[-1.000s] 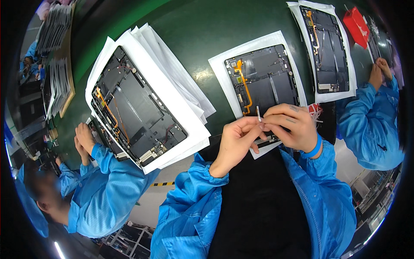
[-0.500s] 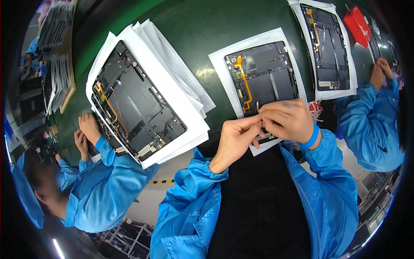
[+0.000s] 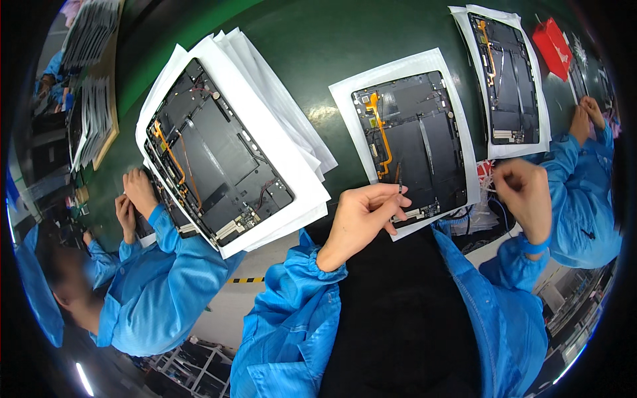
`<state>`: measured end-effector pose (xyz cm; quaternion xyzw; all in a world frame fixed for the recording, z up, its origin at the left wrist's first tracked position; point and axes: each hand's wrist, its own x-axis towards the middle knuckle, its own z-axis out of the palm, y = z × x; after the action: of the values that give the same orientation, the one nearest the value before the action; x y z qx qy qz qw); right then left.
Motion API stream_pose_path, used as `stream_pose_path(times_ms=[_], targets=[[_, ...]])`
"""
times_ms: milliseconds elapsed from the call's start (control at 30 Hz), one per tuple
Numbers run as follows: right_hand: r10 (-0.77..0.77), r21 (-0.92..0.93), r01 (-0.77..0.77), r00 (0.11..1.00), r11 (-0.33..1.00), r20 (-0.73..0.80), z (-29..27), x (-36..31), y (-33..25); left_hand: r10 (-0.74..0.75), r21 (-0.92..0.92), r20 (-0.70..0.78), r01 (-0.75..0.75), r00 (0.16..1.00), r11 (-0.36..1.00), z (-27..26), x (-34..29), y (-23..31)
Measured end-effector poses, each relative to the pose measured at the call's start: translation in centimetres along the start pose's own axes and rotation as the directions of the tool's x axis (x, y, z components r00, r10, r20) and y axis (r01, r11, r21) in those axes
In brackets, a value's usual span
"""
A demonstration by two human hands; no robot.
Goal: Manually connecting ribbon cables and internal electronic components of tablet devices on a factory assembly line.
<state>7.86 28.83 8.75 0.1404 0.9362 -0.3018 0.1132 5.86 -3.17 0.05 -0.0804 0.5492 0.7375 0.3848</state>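
Observation:
In front of me lies an open tablet casing (image 3: 411,142), dark inside with an orange ribbon cable (image 3: 381,136) along its left side. It rests on a white sheet (image 3: 348,99). Over its lower edge, my left hand (image 3: 361,215) pinches a small dark strip (image 3: 401,190) between thumb and fingers. My right hand (image 3: 527,196), somewhat blurred, is off to the right of the casing with its fingers curled together. Whatever it may hold is hidden. Beside its fingertips is a red-and-white bundle of scraps (image 3: 486,171).
A stack of white sheets (image 3: 302,142) carries another open casing (image 3: 215,156) at left. A third casing (image 3: 507,79) and a red box (image 3: 552,50) stand at far right. Co-workers in blue sleeves (image 3: 169,285) flank me. The table (image 3: 292,53) is green.
My right hand has left my left hand and moved right, beside the red-and-white scraps. My left hand stays over the casing's lower edge, where the dark strip now shows.

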Motion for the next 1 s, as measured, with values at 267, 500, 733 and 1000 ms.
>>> stream_pose_path(times_ms=[267, 500, 733, 1000], targets=[[-0.52, 0.135, 0.508, 0.852, 0.851, 0.07, 6.0, 0.4, -4.4, -0.045, 0.203, 0.035, 0.037, 0.998, 0.978, -0.1, -0.1, 2.5], [-0.613, 0.23, 0.617, 0.784, 0.753, -0.097, 10.4, 3.1, -5.5, 0.585, 0.789, 0.172, -0.466, 0.793, 0.401, -0.3, 1.7, 3.6], [-0.607, 0.042, 0.646, 0.736, 0.762, -0.301, 10.0, 7.3, -6.2, 0.629, 0.877, 0.412, -0.474, 0.659, -0.078, -3.0, 3.3, 0.9], [-0.534, 0.068, 0.574, 0.794, 0.816, -0.291, 11.7, 9.5, -5.0, 0.616, 0.879, 0.435, -0.458, 0.656, -0.133, -3.1, 3.5, 0.9]])
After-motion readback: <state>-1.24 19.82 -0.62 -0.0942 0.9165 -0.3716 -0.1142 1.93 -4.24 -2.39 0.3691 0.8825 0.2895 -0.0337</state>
